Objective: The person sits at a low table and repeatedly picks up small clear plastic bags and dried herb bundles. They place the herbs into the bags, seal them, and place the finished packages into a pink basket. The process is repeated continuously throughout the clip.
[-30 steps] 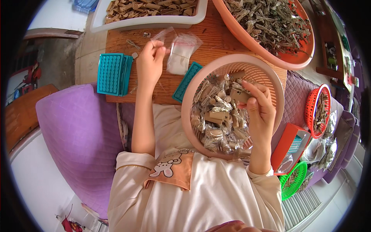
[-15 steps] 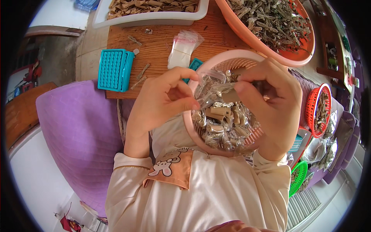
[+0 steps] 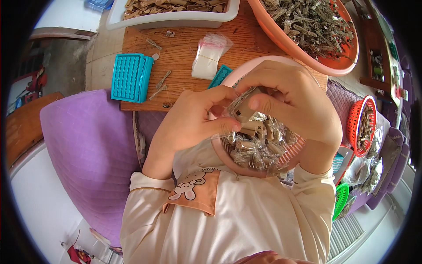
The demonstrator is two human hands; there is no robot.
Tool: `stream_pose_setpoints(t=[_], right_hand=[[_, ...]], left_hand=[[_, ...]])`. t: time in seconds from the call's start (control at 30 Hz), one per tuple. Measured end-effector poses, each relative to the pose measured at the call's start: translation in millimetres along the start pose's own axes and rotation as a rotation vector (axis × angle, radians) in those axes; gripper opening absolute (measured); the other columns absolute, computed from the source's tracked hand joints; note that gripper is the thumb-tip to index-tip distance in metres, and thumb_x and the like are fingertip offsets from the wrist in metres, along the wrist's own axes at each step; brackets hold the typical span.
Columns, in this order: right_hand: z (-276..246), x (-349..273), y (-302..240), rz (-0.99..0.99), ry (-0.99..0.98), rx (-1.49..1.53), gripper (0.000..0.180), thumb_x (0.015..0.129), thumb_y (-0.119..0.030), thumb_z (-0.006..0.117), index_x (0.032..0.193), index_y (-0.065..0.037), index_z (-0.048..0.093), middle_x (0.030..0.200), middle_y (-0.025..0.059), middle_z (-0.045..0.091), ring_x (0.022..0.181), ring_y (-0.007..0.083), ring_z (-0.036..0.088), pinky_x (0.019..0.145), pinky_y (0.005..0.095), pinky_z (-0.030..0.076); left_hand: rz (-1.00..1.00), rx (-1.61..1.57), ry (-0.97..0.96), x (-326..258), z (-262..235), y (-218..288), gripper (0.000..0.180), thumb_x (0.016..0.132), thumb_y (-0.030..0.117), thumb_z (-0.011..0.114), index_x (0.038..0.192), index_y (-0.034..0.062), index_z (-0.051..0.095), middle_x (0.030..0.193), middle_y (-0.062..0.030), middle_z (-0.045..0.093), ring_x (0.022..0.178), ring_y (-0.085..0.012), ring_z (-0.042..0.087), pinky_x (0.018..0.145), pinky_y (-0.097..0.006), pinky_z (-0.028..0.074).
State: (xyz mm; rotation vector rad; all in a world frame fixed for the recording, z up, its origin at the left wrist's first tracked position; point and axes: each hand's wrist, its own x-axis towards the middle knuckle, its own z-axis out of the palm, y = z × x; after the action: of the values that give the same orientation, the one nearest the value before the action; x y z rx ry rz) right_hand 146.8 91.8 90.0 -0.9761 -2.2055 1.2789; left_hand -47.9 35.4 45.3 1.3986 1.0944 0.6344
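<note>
In front of my chest, over a pink mesh basket [image 3: 295, 149], my two hands are close together. A small clear plastic bag [image 3: 230, 135] is pinched between the thumb and fingers of my left hand [image 3: 193, 115]. My right hand [image 3: 292, 99] curls round a flat brown card piece [image 3: 244, 108] with its thumb on the near face. The piece lies at the bag; whether it is inside, I cannot tell. Below them, the basket holds many brown card pieces in clear wrapping [image 3: 257, 149]. The fingertips of my right hand are partly hidden.
On the wooden table [image 3: 176, 48] stand teal trays [image 3: 127, 79], a stack of clear bags [image 3: 206, 57] and a white tub [image 3: 176, 18] of brown pieces. An orange basin [image 3: 276, 37] of wrapped bundles is far right. Red [image 3: 354, 125] and green [image 3: 341, 201] baskets stand at right.
My right hand has moved left and turned over, bringing the brown card piece up to my left hand. The left hand has shifted slightly right and down, still pinching the plastic.
</note>
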Motion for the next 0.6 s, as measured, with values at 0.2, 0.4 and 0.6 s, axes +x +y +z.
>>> stream_pose_setpoints(t=[0.2, 0.4, 0.6], right_hand=[[9.8, 0.1, -3.1, 0.127, 0.145, 0.045, 0.015, 0.070, -0.009, 0.065, 0.082, -0.001, 0.062, 0.066, 0.0114, 0.058, 0.065, 0.0228, 0.058, 0.058, 0.0311, 0.045], [28.3, -8.0, 0.6, -0.010, 0.368, -0.094, 0.022, 0.065, -0.007, 0.069, 0.087, -0.004, 0.064, 0.072, 0.0089, 0.059, 0.063, 0.0201, 0.059, 0.056, 0.0291, 0.048], [46.8, -17.8, 14.2, -0.148, 0.452, -0.152, 0.024, 0.063, -0.006, 0.070, 0.087, -0.006, 0.065, 0.085, 0.0061, 0.060, 0.068, 0.0193, 0.058, 0.060, 0.0299, 0.048]], left_hand=[[0.018, -0.371, 0.036, 2.1, 7.0, -4.2, 0.043, 0.072, 0.011, 0.070, 0.107, -0.0049, 0.053, 0.086, -0.0082, 0.063, 0.082, -0.0113, 0.059, 0.072, -0.026, 0.048], [0.018, -0.413, 0.126, 5.5, 10.2, -3.6, 0.039, 0.073, 0.003, 0.068, 0.108, -0.0054, 0.053, 0.094, -0.0066, 0.061, 0.086, -0.0105, 0.057, 0.076, -0.024, 0.047], [0.020, -0.411, 0.124, 9.6, 9.3, 5.5, 0.040, 0.074, 0.000, 0.066, 0.111, -0.0047, 0.051, 0.098, -0.0094, 0.061, 0.089, -0.0122, 0.058, 0.078, -0.025, 0.048]])
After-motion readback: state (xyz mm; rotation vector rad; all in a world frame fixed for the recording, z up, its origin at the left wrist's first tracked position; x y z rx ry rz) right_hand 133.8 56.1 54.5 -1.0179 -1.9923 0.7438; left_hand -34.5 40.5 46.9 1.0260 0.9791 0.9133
